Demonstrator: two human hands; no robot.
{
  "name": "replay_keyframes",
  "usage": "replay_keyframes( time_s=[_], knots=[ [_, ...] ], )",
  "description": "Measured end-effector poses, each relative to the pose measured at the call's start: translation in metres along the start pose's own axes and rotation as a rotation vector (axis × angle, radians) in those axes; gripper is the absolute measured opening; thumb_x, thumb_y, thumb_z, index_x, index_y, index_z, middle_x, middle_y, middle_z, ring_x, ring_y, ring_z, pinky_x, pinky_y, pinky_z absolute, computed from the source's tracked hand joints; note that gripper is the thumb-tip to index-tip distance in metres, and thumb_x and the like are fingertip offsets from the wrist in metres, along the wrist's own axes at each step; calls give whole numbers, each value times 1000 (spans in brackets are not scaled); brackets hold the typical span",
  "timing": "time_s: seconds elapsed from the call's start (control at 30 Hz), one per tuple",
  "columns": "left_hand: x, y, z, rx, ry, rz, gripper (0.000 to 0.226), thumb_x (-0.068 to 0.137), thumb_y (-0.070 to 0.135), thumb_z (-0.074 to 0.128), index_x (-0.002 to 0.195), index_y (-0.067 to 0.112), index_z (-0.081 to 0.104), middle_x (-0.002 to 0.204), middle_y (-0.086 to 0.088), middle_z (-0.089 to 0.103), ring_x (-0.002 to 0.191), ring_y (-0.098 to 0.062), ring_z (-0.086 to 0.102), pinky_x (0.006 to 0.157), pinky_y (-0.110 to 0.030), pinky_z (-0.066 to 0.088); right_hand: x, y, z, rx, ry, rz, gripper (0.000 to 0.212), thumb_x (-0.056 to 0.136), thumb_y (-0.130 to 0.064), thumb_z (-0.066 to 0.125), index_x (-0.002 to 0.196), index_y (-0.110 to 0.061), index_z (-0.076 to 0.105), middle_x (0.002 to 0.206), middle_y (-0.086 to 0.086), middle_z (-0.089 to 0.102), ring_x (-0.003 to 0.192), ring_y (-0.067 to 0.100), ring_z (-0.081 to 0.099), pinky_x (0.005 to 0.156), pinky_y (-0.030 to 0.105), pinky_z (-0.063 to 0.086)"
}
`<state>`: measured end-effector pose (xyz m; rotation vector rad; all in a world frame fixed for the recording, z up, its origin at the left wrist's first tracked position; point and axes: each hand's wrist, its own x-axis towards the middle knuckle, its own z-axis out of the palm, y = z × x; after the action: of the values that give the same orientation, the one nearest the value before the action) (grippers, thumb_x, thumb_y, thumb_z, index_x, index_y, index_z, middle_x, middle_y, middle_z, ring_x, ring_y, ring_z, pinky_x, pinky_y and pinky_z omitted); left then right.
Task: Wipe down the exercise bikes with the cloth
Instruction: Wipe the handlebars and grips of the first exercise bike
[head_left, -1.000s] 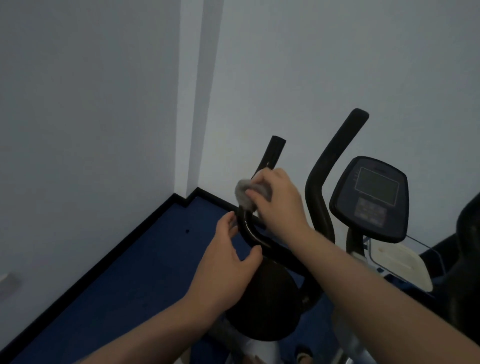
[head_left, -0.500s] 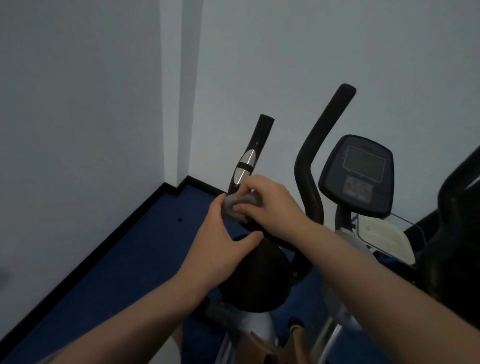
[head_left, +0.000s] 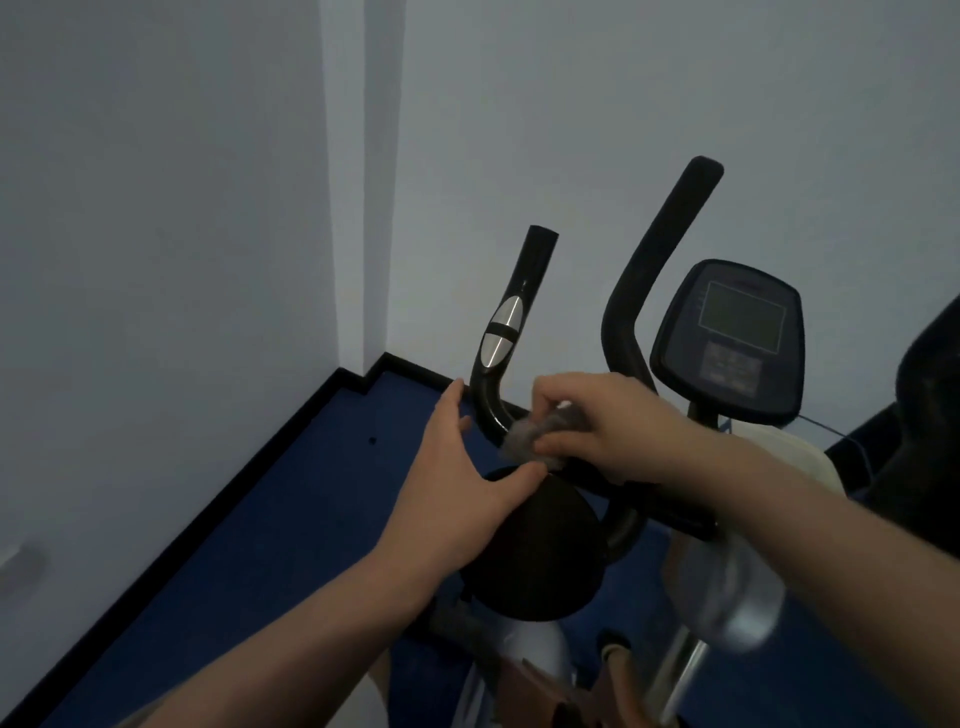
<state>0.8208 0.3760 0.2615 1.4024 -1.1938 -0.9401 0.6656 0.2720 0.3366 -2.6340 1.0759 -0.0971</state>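
Since cloth (head_left: 540, 436) slid lower, sensor uncovered.

One view only: a head-worn wide-angle camera, looking forward and steeply down. It sits close above the black curved tubular handlebar (head_left: 491, 384) of an exercise bike, which lies near frame centre. Both forearms enter from the bottom edge toward that handlebar. Beyond the handlebar, a pale wall corner (head_left: 363, 182) fills the upper frame; left of it, blue floor (head_left: 260, 519); right of it, a dark display console (head_left: 732, 338).
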Motion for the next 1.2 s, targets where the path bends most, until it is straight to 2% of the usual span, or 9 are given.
replay_keyframes(
  time_s=[0.1,0.23,0.27,0.4,0.47,0.67,0.83,1.03,1.2],
  knots=[
    [0,2,-2,32,-3,45,100,67,55,75,148,43,19,150,24,27,136,8,28,114,-37,33,-5,3,-10,-26,-87,15,18,83,-36,72,88,-33,55,83,-18,61,81,-3,55,68,20,42],
    [3,1,-1,39,-20,62,89,73,43,76,149,35,29,155,20,25,138,3,28,113,-40,35,10,-24,16,251,126,37,12,89,-26,67,95,-25,56,94,-6,63,88,12,58,78,34,47],
    [3,1,-2,34,-18,65,90,73,42,76,149,34,29,154,19,26,137,3,29,112,-38,37,10,-26,18,234,143,37,12,89,-26,66,96,-26,56,96,-5,62,89,14,57,79,35,48],
    [2,1,-3,56,-28,80,89,73,41,76,149,36,28,155,23,22,138,5,28,111,-33,38,-13,-8,-11,-225,-134,-31,17,87,-33,65,89,-36,49,97,-11,52,84,13,56,72,32,46],
    [2,1,-3,52,-28,73,88,75,37,77,148,38,29,155,24,21,137,7,28,111,-32,38,-16,-5,-19,-265,-199,-29,17,87,-34,65,88,-36,48,96,-12,51,83,12,56,69,28,43],
    [3,2,-4,44,-26,66,92,73,39,78,149,36,27,153,19,29,135,5,32,110,-35,40,16,-30,6,171,10,1,15,92,-26,64,99,-19,52,103,0,57,95,19,56,86,42,45],
    [1,3,-4,47,-37,72,92,74,42,77,149,39,24,154,25,23,136,10,26,111,-31,37,-15,-4,-11,-235,-157,-93,17,90,-35,62,96,-31,47,100,-8,47,78,15,55,69,33,46],
    [2,3,-3,25,-11,49,98,72,41,78,151,32,22,151,16,32,134,6,33,110,-33,39,16,-30,16,181,103,-31,14,90,-22,66,99,-19,56,100,-2,54,91,15,53,80,33,43],
    [1,1,-3,48,-20,47,98,72,42,78,151,34,21,153,18,29,136,7,29,111,-32,37,-14,5,-18,-203,-218,-99,17,86,-32,66,94,-31,51,100,-13,49,82,9,55,68,22,40]
  ],
)
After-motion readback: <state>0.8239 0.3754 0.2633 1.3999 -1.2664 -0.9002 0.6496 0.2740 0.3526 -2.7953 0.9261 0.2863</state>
